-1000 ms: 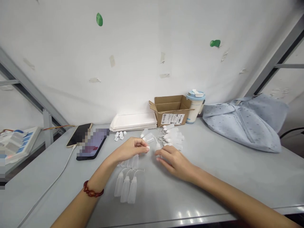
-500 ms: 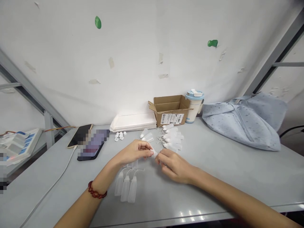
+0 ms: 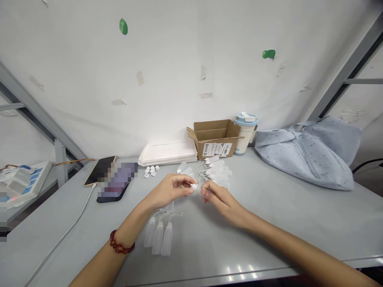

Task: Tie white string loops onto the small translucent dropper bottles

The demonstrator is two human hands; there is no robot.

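Above the middle of the table, my left hand point(image 3: 175, 190) pinches the white cap end of a small translucent squeeze bottle point(image 3: 197, 189). My right hand point(image 3: 220, 199) is closed around the bottle's other end, which its fingers mostly hide. Three bottles with thin curved tubes point(image 3: 162, 238) lie side by side in front of my left wrist. Beyond my fingers are a couple of loose bottles point(image 3: 183, 168), and to their right a pile of several tubed bottles point(image 3: 218, 172). Several small white caps point(image 3: 152, 171) sit together at the back left.
Two phones, a black one point(image 3: 100, 171) and a pixelated one point(image 3: 118, 183), lie left with a white cable point(image 3: 72, 227). At the back stand a stack of white envelopes point(image 3: 169, 154), an open cardboard box point(image 3: 217, 149) and a cup point(image 3: 243, 137). A blue cloth bag point(image 3: 308, 157) lies right.
My right hand has shifted slightly right and up, its fingers now further from my left fingertips. More of the white cap and bottle shows between the hands. My left hand has barely moved.
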